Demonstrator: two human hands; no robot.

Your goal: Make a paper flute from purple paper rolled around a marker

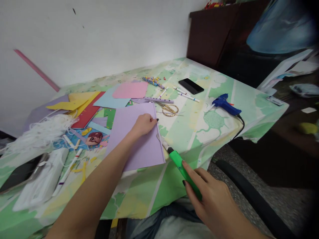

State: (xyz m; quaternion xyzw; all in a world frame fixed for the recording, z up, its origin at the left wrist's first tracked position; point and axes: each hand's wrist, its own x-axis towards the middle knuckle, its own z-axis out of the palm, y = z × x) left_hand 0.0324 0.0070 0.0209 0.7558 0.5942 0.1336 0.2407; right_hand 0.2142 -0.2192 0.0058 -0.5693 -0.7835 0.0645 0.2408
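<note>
A light purple sheet of paper [139, 151] lies near the table's front edge, with a narrow folded strip along its right side. On the sheet rests my left hand [145, 124], its fingers curled closed at that folded edge. My right hand [209, 194] is wrapped around the green handle of a utility knife [178, 162]. The knife's blade is extended and its tip touches or nearly touches the sheet's right edge, just below my left hand. Gold-handled scissors [169, 109] lie beyond the sheet's upper right corner.
A blue glue gun [226, 104] with a cord sits at right. Behind are a black phone [191, 86] and several markers [188, 97]. Coloured paper [87, 113], white string [42, 131], a white power strip [43, 179] and another phone [22, 172] crowd the left. A chair armrest [251, 196] is at lower right.
</note>
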